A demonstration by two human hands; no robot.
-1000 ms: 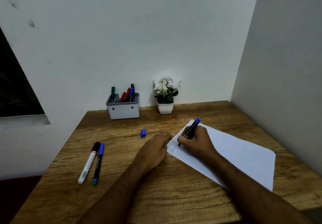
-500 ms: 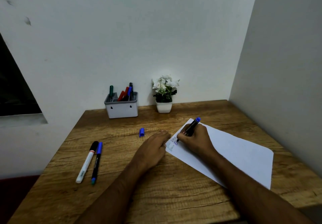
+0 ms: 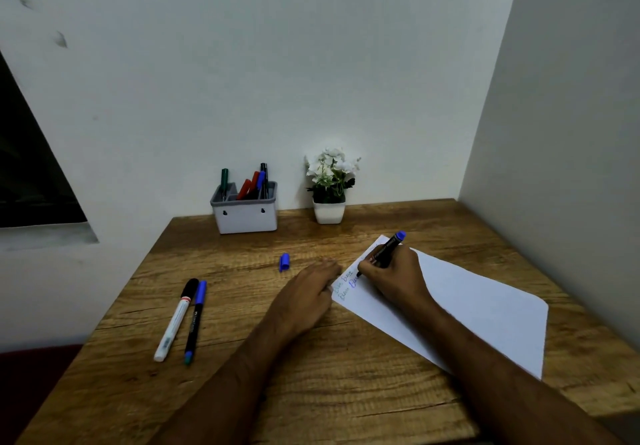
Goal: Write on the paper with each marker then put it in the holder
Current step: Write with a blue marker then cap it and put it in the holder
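Right hand [image 3: 394, 276] grips blue-ended marker [image 3: 388, 250], tip down on paper [image 3: 467, 309] beside short lines of handwriting. Left hand [image 3: 306, 294] lies flat, fingers straight, on paper's left edge; blue cap [image 3: 284, 262] just beyond its fingertips. Two capped markers [image 3: 187, 320] lie well left of left hand; holder [image 3: 246, 214] far beyond both hands, several markers inside.

Three markers out [image 3: 384, 253], four in the holder [image 3: 246, 217], one cap [image 3: 284, 262], one paper [image 3: 467, 302]
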